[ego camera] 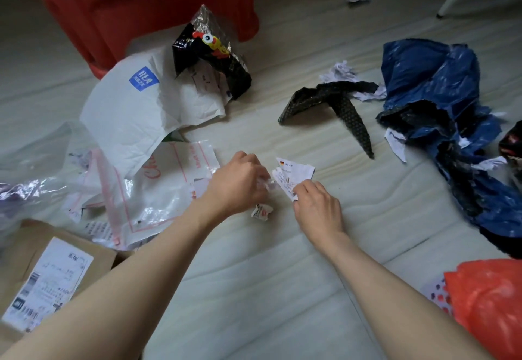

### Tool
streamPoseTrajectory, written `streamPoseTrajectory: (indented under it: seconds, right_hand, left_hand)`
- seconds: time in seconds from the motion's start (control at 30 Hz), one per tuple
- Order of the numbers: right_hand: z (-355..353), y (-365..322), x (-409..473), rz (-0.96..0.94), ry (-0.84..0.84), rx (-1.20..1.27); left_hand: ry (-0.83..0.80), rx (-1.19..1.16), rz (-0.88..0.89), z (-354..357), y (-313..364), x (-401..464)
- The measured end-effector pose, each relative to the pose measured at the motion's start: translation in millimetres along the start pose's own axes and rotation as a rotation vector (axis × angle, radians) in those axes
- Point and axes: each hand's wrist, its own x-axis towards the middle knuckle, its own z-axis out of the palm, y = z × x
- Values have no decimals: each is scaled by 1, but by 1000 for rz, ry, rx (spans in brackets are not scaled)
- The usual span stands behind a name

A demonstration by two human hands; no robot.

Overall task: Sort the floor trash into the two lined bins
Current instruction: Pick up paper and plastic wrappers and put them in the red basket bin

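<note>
Both hands [278, 193] pinch paper scraps [293, 174] (printed).

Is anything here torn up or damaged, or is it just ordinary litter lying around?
Yes. The blue plastic bag on the right is ripped into ragged shreds, with white paper scraps caught in it. The black snack wrapper by the red stool is torn open, its silver lining showing.

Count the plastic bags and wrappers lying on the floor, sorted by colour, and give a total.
White: 1, mailer
Clear: 2, zip bag, crumpled bag
Black: 2, snack bag, dotted wrapper
Blue: 1, torn bag
Orange: 1, bag
Total: 7
</note>
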Motion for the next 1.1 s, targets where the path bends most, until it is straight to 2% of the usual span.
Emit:
streamPoseTrajectory:
  seconds: [0.03, 0.13, 0.2, 0.3, 0.43, 0.53, 0.67, 0.9, 1.0, 1.1]
  right_hand:
    - [-1, 1, -3, 18, 26, 32]
    - [-8, 4, -3, 163, -31, 141]
    - [-12, 7, -2, 224, -70, 137]
    - [-15, 7, 1, 201, -42, 167]
    - [-11, 9, 13, 93, -157, 169]
    - [-12, 5, 19, 100, -152, 242]
    - [-6, -1, 16, 215, -233, 267]
    - [-5, -17, 18, 535, -326, 422]
    - [-6, -19, 17, 569, -341, 445]
    - [-7, -24, 12, 512, -314, 394]
  left_hand:
    - [-63, -23, 35, 3, 1, -5]
    - [-285, 43, 100, 17, 3, -18]
    - [-338, 114, 120, 27, 3, -24]
    - [-219, 180, 174, 41, 1, -33]
    - [-46, 152, 269, 51, -4, -40]
    - [32, 142, 275, 51, -10, -45]
    - [52, 42, 109, 51, -15, -47]
    - [31, 11, -4, 49, -19, -57]
    - [46, -46, -61, 48, -21, -64]
    - [115, -144, -137, 43, -22, -69]
